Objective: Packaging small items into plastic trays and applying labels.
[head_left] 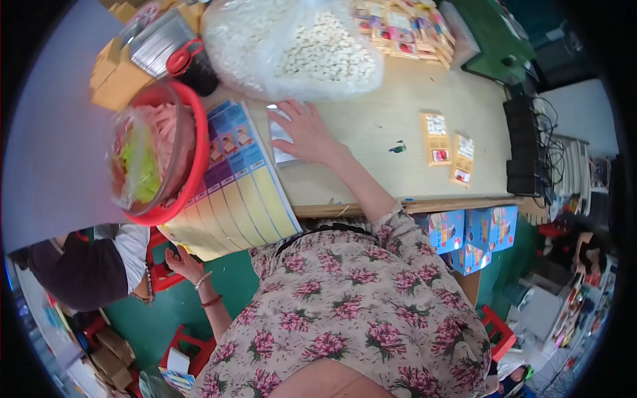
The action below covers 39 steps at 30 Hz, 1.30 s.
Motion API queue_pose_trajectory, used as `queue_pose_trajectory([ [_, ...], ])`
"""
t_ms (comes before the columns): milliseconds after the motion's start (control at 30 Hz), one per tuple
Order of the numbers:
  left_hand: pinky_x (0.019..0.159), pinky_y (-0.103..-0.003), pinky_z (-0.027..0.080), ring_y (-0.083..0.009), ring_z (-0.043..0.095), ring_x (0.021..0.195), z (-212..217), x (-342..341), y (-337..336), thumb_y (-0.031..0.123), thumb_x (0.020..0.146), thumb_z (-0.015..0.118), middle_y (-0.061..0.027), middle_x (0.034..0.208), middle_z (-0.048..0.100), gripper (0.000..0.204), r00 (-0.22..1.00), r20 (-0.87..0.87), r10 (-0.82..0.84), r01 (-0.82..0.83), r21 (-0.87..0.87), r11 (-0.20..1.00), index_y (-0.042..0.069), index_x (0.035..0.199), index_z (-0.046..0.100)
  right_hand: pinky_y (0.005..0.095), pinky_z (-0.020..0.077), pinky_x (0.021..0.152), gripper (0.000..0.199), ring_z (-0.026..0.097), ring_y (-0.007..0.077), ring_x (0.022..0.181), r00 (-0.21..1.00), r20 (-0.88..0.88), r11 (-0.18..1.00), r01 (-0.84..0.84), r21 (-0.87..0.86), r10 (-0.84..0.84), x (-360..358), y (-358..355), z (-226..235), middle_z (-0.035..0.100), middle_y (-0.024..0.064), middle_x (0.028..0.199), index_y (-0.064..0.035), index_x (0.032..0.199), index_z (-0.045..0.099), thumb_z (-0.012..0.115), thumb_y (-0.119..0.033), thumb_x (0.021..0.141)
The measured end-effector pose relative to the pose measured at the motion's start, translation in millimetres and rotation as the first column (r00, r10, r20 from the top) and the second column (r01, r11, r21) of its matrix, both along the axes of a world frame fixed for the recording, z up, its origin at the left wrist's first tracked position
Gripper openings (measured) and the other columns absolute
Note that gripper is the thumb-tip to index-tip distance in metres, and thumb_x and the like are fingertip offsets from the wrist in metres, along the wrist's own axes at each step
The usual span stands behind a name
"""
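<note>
My right hand [306, 134] lies with its fingers spread over a small white sheet [283, 157] on the table, just short of a big clear bag of small white pieces [325, 56]. Below the table's edge on the left is my left hand [186, 263], wearing bracelets at the wrist; its fingers are apart and I see nothing in them. It is nearest the overhanging lower corner of a yellow and blue printed chart [255, 205]. A red basin [192, 179] stands on the chart's left part, holding a clear tub of pink pieces and a yellow-green bag.
Two small tan trays [436, 139] lie at the right, near black power adapters [524, 146] with cables. Packed pieces [405, 30] are piled behind. A dark red-lidded bottle [192, 69] stands back left. Blue boxes [444, 232] sit below the table; another person [86, 272] is at left.
</note>
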<state>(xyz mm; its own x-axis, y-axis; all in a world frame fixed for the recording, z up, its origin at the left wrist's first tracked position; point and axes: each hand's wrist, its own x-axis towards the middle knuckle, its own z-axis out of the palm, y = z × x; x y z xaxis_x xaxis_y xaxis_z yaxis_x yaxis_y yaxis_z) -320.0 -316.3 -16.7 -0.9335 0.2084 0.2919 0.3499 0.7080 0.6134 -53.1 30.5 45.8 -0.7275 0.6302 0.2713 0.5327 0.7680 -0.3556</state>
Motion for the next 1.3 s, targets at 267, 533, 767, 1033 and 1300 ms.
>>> queue_pose_trajectory([
  [267, 0.077, -0.027, 0.046, -0.0148, 0.055, 0.086, -12.3, -44.2, 6.3, 0.015, 0.085, 0.059, -0.0098, 0.098, 0.059, 0.03, 0.937, 0.305, -0.172, 0.073, 0.31, 0.948, -0.006, 0.106, 0.052, 0.0473, 0.0327, 0.092, 0.053, 0.042, 0.0294, 0.114, 0.995, 0.048, 0.994, -0.089, -0.064, 0.092, -23.3, 25.6, 10.4, 0.049, 0.0128, 0.116, -0.0088, 0.12, 0.047, 0.057, -0.041, 0.079],
  [533, 0.06, -0.019, 0.039, -0.0049, 0.047, 0.067, 5.6, -38.8, 7.0, 0.023, 0.083, 0.064, 0.0007, 0.077, 0.057, 0.025, 0.968, 0.196, -0.155, 0.061, 0.418, 0.906, 0.0, 0.092, 0.06, 0.0436, 0.0297, 0.096, 0.048, 0.042, 0.0305, 0.113, 0.978, 0.001, 0.972, -0.208, -0.11, 0.209, 17.2, 1.7, 16.2, 0.048, 0.0132, 0.118, -0.0084, 0.12, 0.048, 0.056, -0.036, 0.081],
  [767, 0.064, -0.019, 0.039, -0.0068, 0.052, 0.072, 48.8, -71.5, 27.5, 0.027, 0.083, 0.063, -0.0003, 0.083, 0.061, 0.035, 0.692, 0.657, -0.297, 0.145, 0.276, 0.95, 0.0, 0.104, 0.059, 0.0351, 0.0457, 0.081, 0.042, 0.056, 0.0239, 0.092, 0.935, -0.353, 0.972, -0.062, -0.227, -0.023, -24.3, -32.2, 49.9, 0.056, 0.0117, 0.104, -0.0084, 0.121, 0.048, 0.056, -0.029, 0.085],
  [1033, 0.075, -0.029, 0.05, -0.016, 0.059, 0.09, 14.8, -137.7, 79.8, 0.012, 0.08, 0.064, -0.0055, 0.106, 0.06, 0.044, 0.355, 0.679, -0.642, 0.094, 0.658, 0.748, 0.004, 0.12, 0.048, 0.0292, 0.0508, 0.075, 0.044, 0.061, 0.0196, 0.088, 0.858, -0.457, -0.271, -0.509, -0.817, -0.233, -123.4, -83.8, 31.0, 0.058, 0.0117, 0.105, -0.0004, 0.115, 0.047, 0.058, -0.031, 0.086],
  [1300, 0.066, -0.027, 0.05, -0.0149, 0.059, 0.071, 39.1, -107.5, 56.9, 0.007, 0.08, 0.062, -0.0067, 0.085, 0.061, 0.02, 0.626, 0.652, -0.427, -0.009, 0.553, 0.833, 0.001, 0.098, 0.055, 0.0343, 0.0566, 0.075, 0.028, 0.062, 0.0243, 0.089, 0.744, -0.399, -0.418, -0.645, -0.64, -0.536, -152.9, -86.4, 49.1, 0.059, 0.0137, 0.102, 0.0004, 0.108, 0.048, 0.047, -0.023, 0.092],
])
